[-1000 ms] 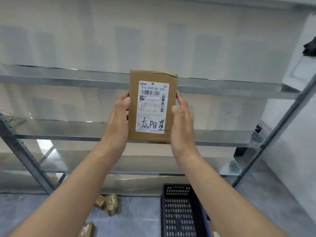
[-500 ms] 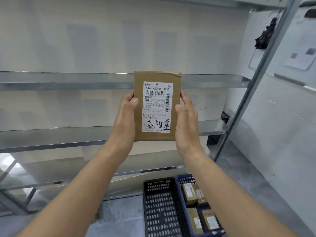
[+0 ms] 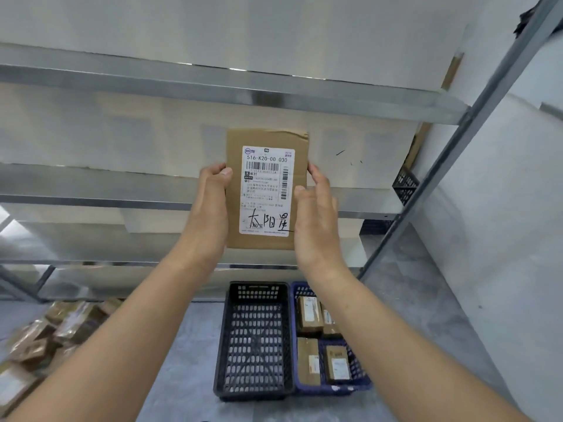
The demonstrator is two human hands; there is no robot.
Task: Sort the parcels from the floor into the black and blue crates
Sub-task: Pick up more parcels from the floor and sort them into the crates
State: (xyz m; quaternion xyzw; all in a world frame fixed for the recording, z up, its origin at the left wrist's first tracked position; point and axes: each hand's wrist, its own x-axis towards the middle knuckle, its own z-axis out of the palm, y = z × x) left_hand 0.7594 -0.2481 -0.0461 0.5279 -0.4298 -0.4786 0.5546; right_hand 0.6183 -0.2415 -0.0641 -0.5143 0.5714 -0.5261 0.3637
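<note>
I hold a flat brown cardboard parcel [image 3: 268,138] upright in front of me, its white label with barcode and handwriting facing me. My left hand [image 3: 210,208] grips its left edge and my right hand [image 3: 316,217] grips its right edge. Below on the floor stands the black crate [image 3: 256,388], with no parcel visible in it. Right beside it stands the blue crate [image 3: 335,388], holding several brown parcels [image 3: 309,313]. A pile of brown parcels [image 3: 45,336] lies on the floor at the lower left.
A metal shelving rack [image 3: 213,83] with bare shelves runs across the view behind the parcel. Its slanted upright post [image 3: 457,141] rises at the right. A white wall [image 3: 502,239] stands at the right, and grey floor [image 3: 182,360] lies around the crates.
The view has tipped downward and swung left, bringing both crates fully and the floor pile into sight. The parcel stays held upright between both hands.
</note>
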